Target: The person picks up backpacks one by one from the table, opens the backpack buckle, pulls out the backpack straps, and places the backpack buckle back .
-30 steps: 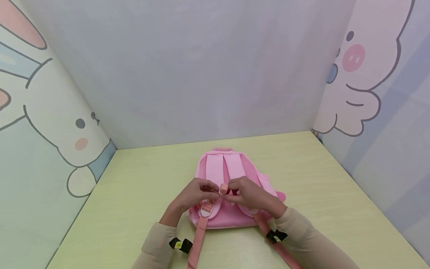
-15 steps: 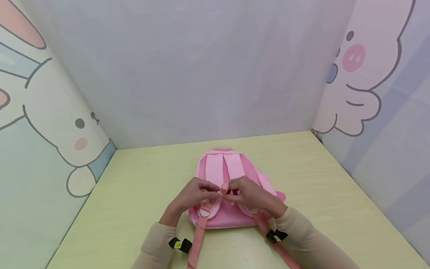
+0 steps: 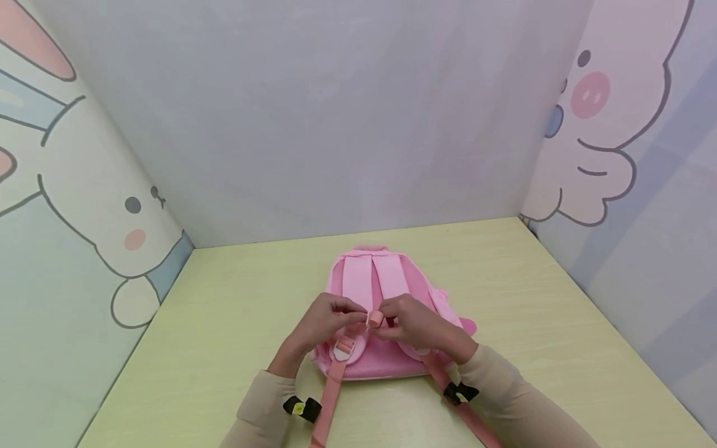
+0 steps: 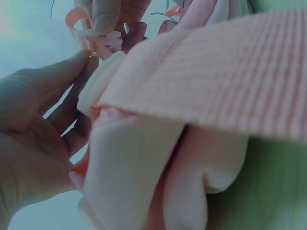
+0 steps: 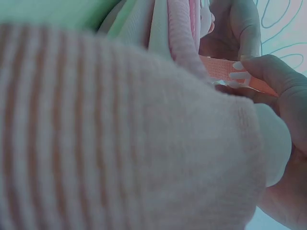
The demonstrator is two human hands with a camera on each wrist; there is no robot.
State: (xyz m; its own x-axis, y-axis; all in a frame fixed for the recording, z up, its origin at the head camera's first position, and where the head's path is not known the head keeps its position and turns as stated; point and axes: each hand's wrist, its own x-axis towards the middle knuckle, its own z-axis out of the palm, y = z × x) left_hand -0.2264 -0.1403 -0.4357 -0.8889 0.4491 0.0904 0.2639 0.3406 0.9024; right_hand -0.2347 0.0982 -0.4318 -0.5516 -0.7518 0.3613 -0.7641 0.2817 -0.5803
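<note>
A pink backpack (image 3: 386, 366) lies on the table with its shoulder straps upward. Over its middle, both hands work close together on a narrow salmon webbing strap (image 3: 376, 320) and a small white plastic buckle (image 4: 113, 40) with prongs. My left hand (image 3: 322, 323) pinches the webbing between thumb and fingertips. From the other side, my right hand (image 3: 416, 322) pinches the buckle, and a loop of webbing stands up beside its fingers. In the right wrist view, the webbing (image 5: 218, 69) runs flat between the hands. The sleeves block much of both wrist views.
Two long salmon straps (image 3: 330, 401) trail from the bag toward the front edge, the left one through a white adjuster (image 3: 344, 348). The right strap passes under the right forearm. Walls with cartoon animals enclose the pale yellow-green table (image 3: 252, 292) on three sides.
The webbing loop has tilted and shifted slightly to the right between the fingertips. The left fingers have parted a little. The backpack has stayed in place.
</note>
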